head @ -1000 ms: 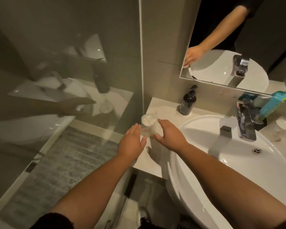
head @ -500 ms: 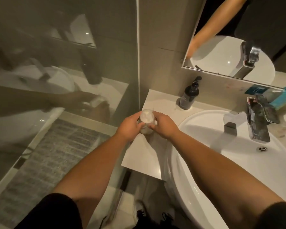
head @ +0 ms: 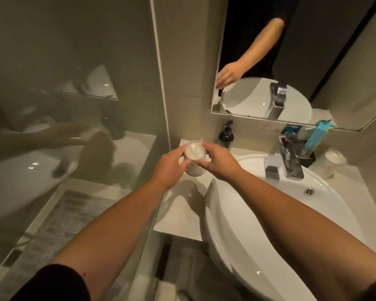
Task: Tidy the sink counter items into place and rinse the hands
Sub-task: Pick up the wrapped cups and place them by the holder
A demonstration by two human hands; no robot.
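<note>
A clear plastic-wrapped cup (head: 194,157) is held over the left end of the sink counter (head: 178,216). My left hand (head: 169,167) grips its left side and my right hand (head: 220,162) grips its right side, fingers near the rim. I cannot tell if the cup's base touches the counter. A second wrapped cup (head: 333,162) stands on the counter right of the faucet (head: 288,158). The white basin (head: 291,213) lies under my right forearm.
A dark pump bottle (head: 226,135) stands against the wall behind the held cup. A teal box (head: 318,135) leans behind the faucet, below the mirror (head: 313,61). A glass shower partition (head: 74,105) closes off the left, with a grey mat (head: 59,224) behind it.
Both hands have closed on the wrapped cup; a second ago they were just reaching its sides. The cup sits slightly higher between them, and the camera view has shifted.
</note>
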